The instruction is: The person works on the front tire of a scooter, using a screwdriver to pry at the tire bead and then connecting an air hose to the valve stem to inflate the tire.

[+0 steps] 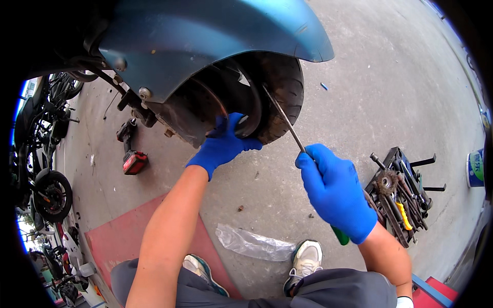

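Note:
A scooter wheel with a black tyre sits under a blue fender. My left hand, in a blue glove, rests against the lower part of the wheel's rim with its fingers spread; some fingertips are hidden in the wheel's shadow. In my gloved right hand is a long screwdriver, gripped so that its green handle end pokes out below the palm. Its metal shaft slants up and left, and the tip meets the tyre's inner side near the rim.
A cordless power tool with a red battery lies left on the concrete. Right, a tray of tools stands near a bucket. A plastic bag and red mat are near my feet. Parked motorcycles line the left.

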`<state>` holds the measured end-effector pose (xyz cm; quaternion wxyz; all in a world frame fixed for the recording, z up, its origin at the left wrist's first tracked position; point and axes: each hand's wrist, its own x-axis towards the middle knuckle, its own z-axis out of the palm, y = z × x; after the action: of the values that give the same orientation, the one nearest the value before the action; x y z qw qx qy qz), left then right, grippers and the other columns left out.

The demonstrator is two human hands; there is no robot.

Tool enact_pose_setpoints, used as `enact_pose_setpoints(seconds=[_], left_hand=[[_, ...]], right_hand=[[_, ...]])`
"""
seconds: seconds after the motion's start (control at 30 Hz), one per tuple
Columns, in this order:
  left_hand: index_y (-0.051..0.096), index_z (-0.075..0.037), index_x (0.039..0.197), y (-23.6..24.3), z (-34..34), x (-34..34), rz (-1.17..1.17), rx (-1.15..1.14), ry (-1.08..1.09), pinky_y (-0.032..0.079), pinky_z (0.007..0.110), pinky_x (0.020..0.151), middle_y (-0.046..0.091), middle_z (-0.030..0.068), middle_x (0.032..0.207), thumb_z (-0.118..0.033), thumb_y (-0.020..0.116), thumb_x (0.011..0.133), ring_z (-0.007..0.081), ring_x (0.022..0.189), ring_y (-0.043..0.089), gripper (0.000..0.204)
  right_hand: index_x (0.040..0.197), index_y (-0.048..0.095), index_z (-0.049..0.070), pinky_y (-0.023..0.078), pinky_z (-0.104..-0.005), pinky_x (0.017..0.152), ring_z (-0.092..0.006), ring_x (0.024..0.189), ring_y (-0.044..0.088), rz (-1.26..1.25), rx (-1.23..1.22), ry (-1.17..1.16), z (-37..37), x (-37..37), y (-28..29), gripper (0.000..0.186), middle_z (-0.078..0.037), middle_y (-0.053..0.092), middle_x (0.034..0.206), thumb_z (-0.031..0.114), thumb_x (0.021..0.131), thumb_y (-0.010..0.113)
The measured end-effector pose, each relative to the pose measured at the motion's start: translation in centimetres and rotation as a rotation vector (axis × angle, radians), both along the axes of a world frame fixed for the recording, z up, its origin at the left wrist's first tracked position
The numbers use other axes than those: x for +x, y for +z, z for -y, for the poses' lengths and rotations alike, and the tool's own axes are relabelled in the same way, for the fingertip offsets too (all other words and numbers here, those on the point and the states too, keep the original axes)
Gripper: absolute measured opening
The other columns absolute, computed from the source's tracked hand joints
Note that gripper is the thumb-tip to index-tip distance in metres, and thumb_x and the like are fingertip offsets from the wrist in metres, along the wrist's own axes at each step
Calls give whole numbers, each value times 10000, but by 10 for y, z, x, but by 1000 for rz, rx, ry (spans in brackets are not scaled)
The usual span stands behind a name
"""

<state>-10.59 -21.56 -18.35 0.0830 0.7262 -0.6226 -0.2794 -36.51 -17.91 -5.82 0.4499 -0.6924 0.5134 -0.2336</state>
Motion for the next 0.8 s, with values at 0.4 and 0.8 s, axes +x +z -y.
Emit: enact_pose_setpoints(seconds=[0.4, 0.8], left_hand=[[386, -186, 1424, 6, 3, -4, -8, 31, -28, 398, 451, 1073, 364, 225, 1423, -582, 826, 660, 416, 1318, 428, 966], [548, -58, 1216, -2, 0, -9, -41, -183, 12, 435, 396, 988, 531, 104, 1236, -456, 882, 634, 302, 1159, 541, 780]], right_hand=[[923, 532, 72, 411, -475, 490, -386, 535, 568, -116, -174, 12, -11, -1, -38, 85, -180, 546, 588, 148, 952, 555], [916, 532, 73, 420, -458, 484, -377, 531, 579, -232, -218, 78, -15, -8, -45, 86, -177, 562, 591, 147, 944, 568]])
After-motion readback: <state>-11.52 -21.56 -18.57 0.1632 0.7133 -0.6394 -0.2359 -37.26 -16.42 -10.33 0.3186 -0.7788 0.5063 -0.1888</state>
